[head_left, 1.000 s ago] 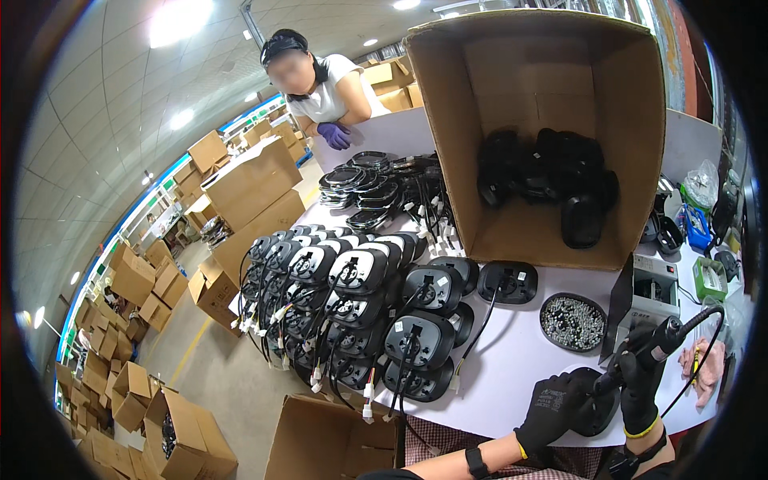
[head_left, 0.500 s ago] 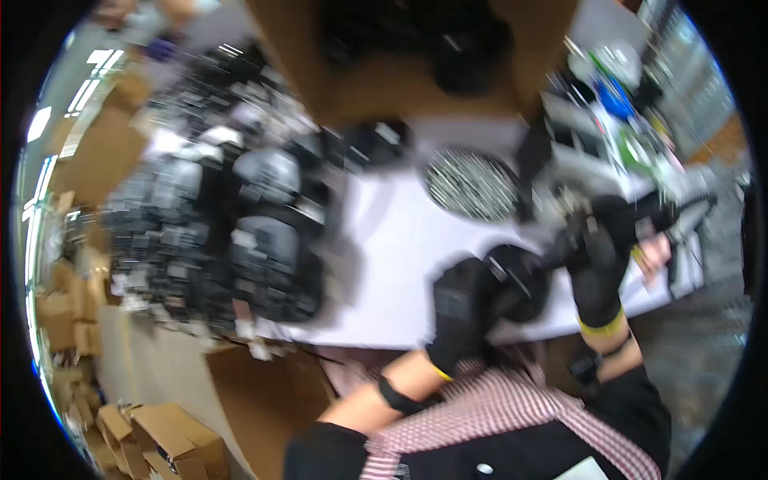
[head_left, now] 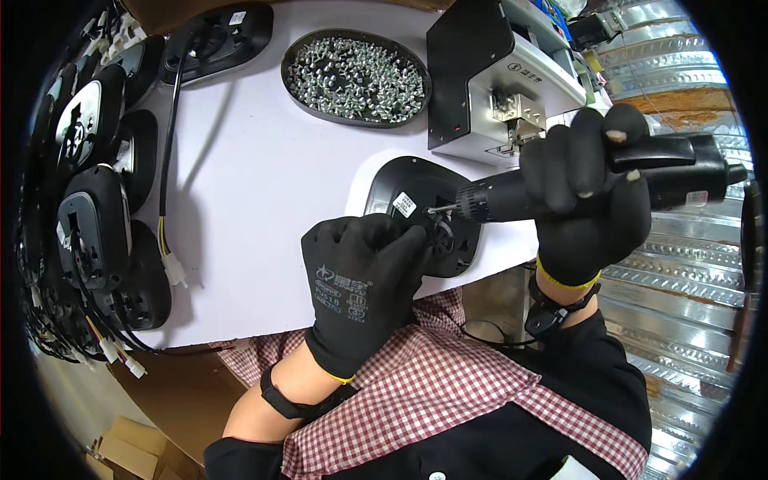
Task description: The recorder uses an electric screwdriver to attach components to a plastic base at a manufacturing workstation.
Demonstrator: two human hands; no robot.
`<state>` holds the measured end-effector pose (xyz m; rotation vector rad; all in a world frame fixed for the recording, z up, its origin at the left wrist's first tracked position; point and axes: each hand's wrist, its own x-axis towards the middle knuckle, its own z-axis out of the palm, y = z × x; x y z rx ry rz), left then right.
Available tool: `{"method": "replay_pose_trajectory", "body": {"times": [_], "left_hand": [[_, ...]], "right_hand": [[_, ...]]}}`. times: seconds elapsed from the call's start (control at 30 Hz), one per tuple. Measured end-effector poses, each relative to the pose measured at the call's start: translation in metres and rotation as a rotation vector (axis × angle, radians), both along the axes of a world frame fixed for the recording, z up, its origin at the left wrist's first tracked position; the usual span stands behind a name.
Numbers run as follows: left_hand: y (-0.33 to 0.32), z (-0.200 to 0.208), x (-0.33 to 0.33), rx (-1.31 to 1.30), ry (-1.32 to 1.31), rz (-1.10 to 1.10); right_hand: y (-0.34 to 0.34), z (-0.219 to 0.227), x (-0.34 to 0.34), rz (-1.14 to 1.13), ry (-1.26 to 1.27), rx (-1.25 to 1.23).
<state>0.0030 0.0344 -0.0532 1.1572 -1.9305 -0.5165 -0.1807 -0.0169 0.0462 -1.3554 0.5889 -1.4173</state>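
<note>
A black rounded plastic housing (head_left: 390, 178) with a white label lies near the table's front edge. My left hand (head_left: 364, 276), in a black glove, grips its near left side with curled fingers; the thumb tip is close to the round boss in the middle. My right hand (head_left: 588, 184), also gloved, is wrapped round a black electric screwdriver (head_left: 504, 197) held almost level. Its thin bit points left, and the tip is at the housing beside the label. Whether a screw sits under the tip is too small to tell.
A black oval tray (head_left: 352, 118) full of small silver screws lies beyond the housing. Right of it stands a grey and black box-shaped machine (head_left: 512, 84). Similar housings (head_left: 92, 212) with cables and white connectors crowd the left; one more housing (head_left: 220, 44) lies at the back.
The view has tilted down and come closer, and the blur is gone. My right hand has brought the screwdriver from beside the machine to the housing. My left hand stays on the housing.
</note>
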Motion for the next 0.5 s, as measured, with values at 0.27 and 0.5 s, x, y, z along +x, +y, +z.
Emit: {"method": "replay_pose_trajectory", "body": {"times": [0.27, 0.5], "left_hand": [[-0.007, 0.004, 0.004, 0.009, 0.032, -0.031], [-0.008, 0.000, 0.005, 0.041, 0.119, -0.061]], "right_hand": [[-0.013, 0.008, 0.009, -0.041, 0.023, 0.110], [-0.021, -0.002, -0.008, -0.043, -0.116, 0.204]]}}
